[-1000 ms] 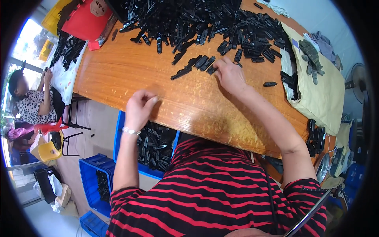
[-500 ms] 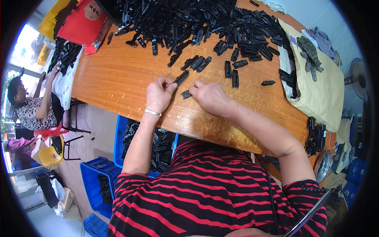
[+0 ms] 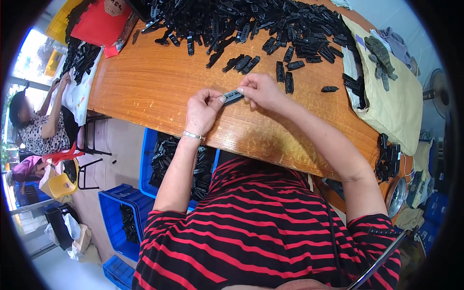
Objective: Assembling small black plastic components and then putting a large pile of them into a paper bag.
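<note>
Black plastic part (image 3: 233,96) held between both hands (image 3: 227,104) above wooden table (image 3: 145,87).

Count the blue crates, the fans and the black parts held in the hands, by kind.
blue crates: 3
fan: 1
black part, pinched between left hand and right hand: 1
Total: 5

A small black plastic part (image 3: 233,96), oblong and flat with a paler grey face showing, is held level just above the wooden counter (image 3: 145,92), pinched at its two ends between the left hand (image 3: 203,110) and the right hand (image 3: 261,91), its length running slightly upward toward the right.
</note>
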